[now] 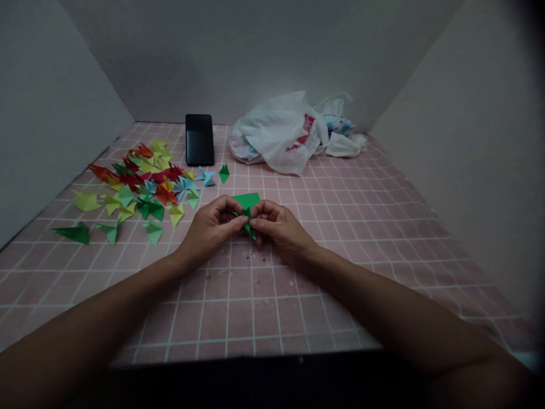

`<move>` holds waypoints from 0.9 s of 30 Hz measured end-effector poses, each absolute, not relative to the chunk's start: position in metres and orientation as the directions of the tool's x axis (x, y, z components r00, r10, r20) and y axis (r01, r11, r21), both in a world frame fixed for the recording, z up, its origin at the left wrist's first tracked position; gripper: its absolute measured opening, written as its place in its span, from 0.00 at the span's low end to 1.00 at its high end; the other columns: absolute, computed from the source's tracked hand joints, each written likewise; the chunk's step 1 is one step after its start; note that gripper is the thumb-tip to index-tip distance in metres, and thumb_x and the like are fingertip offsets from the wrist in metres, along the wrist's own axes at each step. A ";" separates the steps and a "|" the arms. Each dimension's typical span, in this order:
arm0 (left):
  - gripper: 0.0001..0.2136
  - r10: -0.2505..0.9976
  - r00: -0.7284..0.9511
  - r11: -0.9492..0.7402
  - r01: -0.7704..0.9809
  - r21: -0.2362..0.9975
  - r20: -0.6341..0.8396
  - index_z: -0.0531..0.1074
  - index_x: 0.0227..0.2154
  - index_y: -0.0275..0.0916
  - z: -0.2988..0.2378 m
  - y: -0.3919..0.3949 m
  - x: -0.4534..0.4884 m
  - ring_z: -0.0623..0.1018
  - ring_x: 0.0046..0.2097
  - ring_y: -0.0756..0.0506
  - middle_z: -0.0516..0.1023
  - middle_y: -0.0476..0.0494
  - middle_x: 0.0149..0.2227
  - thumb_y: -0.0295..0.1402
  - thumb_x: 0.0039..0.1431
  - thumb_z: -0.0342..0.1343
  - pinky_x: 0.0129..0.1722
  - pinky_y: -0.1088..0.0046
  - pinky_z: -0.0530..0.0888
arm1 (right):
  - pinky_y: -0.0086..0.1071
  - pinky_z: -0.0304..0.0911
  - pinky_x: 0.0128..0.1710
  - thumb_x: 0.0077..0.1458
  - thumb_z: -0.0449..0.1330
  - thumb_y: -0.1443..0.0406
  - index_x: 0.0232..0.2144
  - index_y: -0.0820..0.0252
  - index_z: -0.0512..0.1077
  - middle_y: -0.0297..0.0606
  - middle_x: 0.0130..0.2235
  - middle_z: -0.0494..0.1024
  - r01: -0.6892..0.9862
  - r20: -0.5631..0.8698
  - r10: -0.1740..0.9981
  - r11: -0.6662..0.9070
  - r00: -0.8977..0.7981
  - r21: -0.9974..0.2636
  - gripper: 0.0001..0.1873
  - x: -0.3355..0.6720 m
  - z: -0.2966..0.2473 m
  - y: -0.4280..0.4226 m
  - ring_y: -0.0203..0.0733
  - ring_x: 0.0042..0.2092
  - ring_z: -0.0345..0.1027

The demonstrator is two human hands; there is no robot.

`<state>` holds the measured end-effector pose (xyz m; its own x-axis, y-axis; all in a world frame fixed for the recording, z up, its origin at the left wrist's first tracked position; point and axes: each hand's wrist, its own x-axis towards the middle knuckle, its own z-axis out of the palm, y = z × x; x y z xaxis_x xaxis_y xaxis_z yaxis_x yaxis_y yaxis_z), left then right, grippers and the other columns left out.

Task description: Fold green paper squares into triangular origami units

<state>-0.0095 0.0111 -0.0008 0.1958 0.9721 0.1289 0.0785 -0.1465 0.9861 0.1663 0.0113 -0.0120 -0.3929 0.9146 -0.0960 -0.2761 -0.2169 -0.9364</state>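
Both your left hand [219, 220] and right hand [280, 225] pinch a small green fold [247, 213] between thumb and fingers, above the pink cloth [340, 218], with a green sheet [250, 199] just beyond. Press evenly, working close to the edge being shaped, gently enough that its narrow tips neither buckle nor tear.

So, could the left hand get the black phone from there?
Probably yes: the phone is ahead of the left hand, with only small folded papers between. But that hand is pinching green paper, so it might need to let go first.
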 end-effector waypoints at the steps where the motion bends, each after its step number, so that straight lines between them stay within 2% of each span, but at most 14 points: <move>1: 0.10 0.970 0.194 -0.163 0.083 0.983 0.144 0.72 0.33 0.39 -0.001 0.011 -0.010 0.77 0.33 0.50 0.76 0.51 0.32 0.33 0.51 0.66 0.33 0.74 0.74 | 0.25 0.58 0.18 0.48 0.68 0.63 0.32 0.57 0.67 0.24 0.22 0.70 -0.266 -0.093 0.916 -0.208 -0.389 -0.941 0.12 0.166 -0.011 0.011 0.30 0.20 0.61; 4: 0.10 0.958 0.204 -0.230 0.142 0.963 0.200 0.75 0.37 0.40 0.001 0.010 -0.009 0.78 0.37 0.48 0.78 0.49 0.35 0.32 0.52 0.65 0.37 0.73 0.75 | 0.24 0.56 0.18 0.48 0.67 0.64 0.31 0.57 0.67 0.23 0.22 0.67 -0.236 -0.072 0.925 -0.170 -0.374 -0.957 0.11 0.166 -0.009 0.011 0.29 0.20 0.58; 9: 0.04 0.962 0.127 -0.269 0.266 0.926 0.243 0.74 0.33 0.40 0.003 0.008 -0.008 0.77 0.34 0.48 0.77 0.49 0.34 0.33 0.56 0.62 0.35 0.72 0.75 | 0.26 0.56 0.18 0.53 0.65 0.60 0.32 0.56 0.66 0.25 0.25 0.69 -0.184 -0.026 0.937 -0.095 -0.347 -0.978 0.11 0.166 -0.009 0.010 0.30 0.20 0.59; 13: 0.05 0.951 0.074 -0.308 0.287 0.907 0.300 0.73 0.33 0.40 0.000 0.008 -0.009 0.78 0.34 0.48 0.75 0.49 0.35 0.32 0.56 0.62 0.36 0.71 0.75 | 0.26 0.56 0.21 0.51 0.64 0.63 0.32 0.56 0.66 0.26 0.26 0.69 -0.123 0.022 0.949 -0.018 -0.315 -0.992 0.10 0.164 -0.010 0.009 0.31 0.23 0.61; 21: 0.04 0.870 0.057 -0.459 0.455 0.763 0.490 0.71 0.32 0.40 0.004 0.005 -0.008 0.74 0.34 0.49 0.71 0.49 0.34 0.27 0.58 0.61 0.33 0.73 0.73 | 0.28 0.57 0.27 0.54 0.62 0.65 0.31 0.57 0.67 0.30 0.28 0.71 0.054 0.120 0.960 0.138 -0.254 -0.989 0.05 0.163 -0.014 0.009 0.35 0.30 0.64; 24: 0.04 0.863 0.051 -0.461 0.482 0.745 0.502 0.70 0.31 0.41 0.005 0.003 -0.007 0.73 0.34 0.49 0.70 0.49 0.34 0.27 0.58 0.60 0.33 0.73 0.73 | 0.31 0.61 0.31 0.56 0.62 0.65 0.34 0.57 0.67 0.32 0.31 0.72 0.049 0.148 0.952 0.167 -0.269 -0.985 0.06 0.163 -0.016 0.009 0.35 0.32 0.65; 27: 0.05 0.890 0.025 -0.421 0.430 0.798 0.456 0.69 0.31 0.41 0.001 0.002 -0.006 0.74 0.36 0.48 0.70 0.49 0.34 0.28 0.57 0.60 0.35 0.71 0.74 | 0.32 0.63 0.35 0.55 0.62 0.66 0.36 0.56 0.66 0.31 0.33 0.71 -0.004 0.198 0.944 0.204 -0.264 -0.979 0.08 0.162 -0.018 0.009 0.36 0.34 0.66</move>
<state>-0.0062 0.0023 0.0008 0.0251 0.8897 0.4558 0.4303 -0.4212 0.7984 0.1620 0.0092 -0.0185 -0.2641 0.9440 0.1978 -0.0041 0.2039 -0.9790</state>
